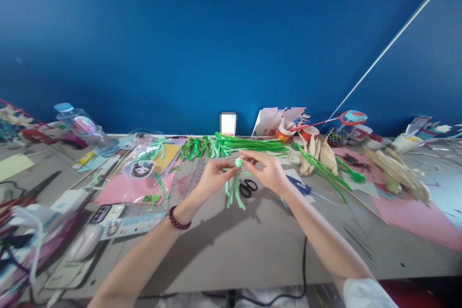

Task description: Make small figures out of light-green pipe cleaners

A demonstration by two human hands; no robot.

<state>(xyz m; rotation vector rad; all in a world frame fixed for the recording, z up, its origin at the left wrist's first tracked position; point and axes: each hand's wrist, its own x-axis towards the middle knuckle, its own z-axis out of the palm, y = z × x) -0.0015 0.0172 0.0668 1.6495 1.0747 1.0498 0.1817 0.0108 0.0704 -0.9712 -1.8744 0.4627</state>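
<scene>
A pale green pipe-cleaner figure [236, 192] hangs upright in front of me, with a round coiled head and several dangling strands. My left hand [216, 175] pinches it by the head from the left. My right hand [266, 169] has thumb and fingers closed on the same head from the right. Black-handled scissors [248, 188] lie on the table just behind the strands. Beyond my hands, several finished-looking green pipe-cleaner figures [197, 147] stand in a row beside a bundle of loose green pipe cleaners [256, 144].
A clear ruler [197, 173] and a pink plastic pouch [122, 187] lie left. A blue glue gun [299, 185] rests right, near dried corn husks [327, 156] and red cups [285, 133]. A lit phone [228, 124] leans on the blue wall. A bottle [83, 125] lies far left.
</scene>
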